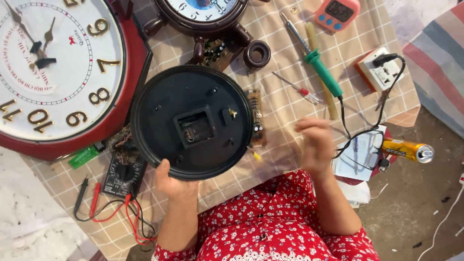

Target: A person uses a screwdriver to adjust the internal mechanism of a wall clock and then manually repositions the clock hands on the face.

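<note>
Black plastic shows on the round clock back (192, 123), which is gripped at its lower rim by the left hand (170, 181) over the checked cloth (285, 104). The right hand (315, 145) is blurred beside it; its finger state cannot be told.

bare checked cloth (285, 108) open between black clock back (192, 122) and soldering iron (319, 67), circuit board (256, 117) and small screwdriver (297, 89) crowding it, cables (360, 133) blocking right
</note>
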